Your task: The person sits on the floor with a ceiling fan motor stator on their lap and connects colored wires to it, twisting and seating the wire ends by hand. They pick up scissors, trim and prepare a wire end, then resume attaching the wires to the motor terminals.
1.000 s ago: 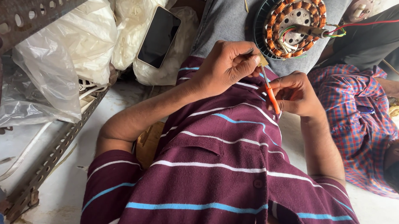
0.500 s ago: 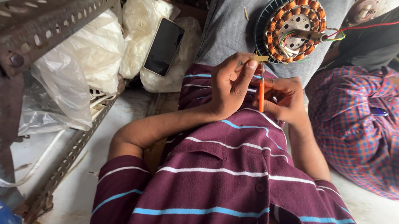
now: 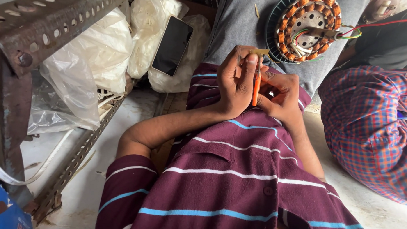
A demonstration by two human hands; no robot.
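My left hand (image 3: pixel 236 84) pinches a small tan strip (image 3: pixel 259 51) between thumb and fingers above my maroon striped shirt (image 3: pixel 224 181). My right hand (image 3: pixel 282 96) sits close against it and grips a thin orange-handled tool (image 3: pixel 255 88), held nearly upright with its tip at the strip. Just beyond the hands, a fan stator (image 3: pixel 306 25) with copper windings in a dark round housing rests on my grey-trousered lap. Red and green wires (image 3: pixel 367 25) lead from it to the right.
A dark phone (image 3: pixel 172 45) lies on white plastic bags (image 3: pixel 106 50) at the upper left. A rusty slotted metal frame (image 3: pixel 51 25) stands on the left. Another person in a red and blue checked cloth (image 3: pixel 370 122) sits at the right. A second motor part (image 3: pixel 386 2) lies at the top right.
Both hands have drawn closer together. The orange tool has swung from slanting to nearly upright, its tip now against the tan strip.
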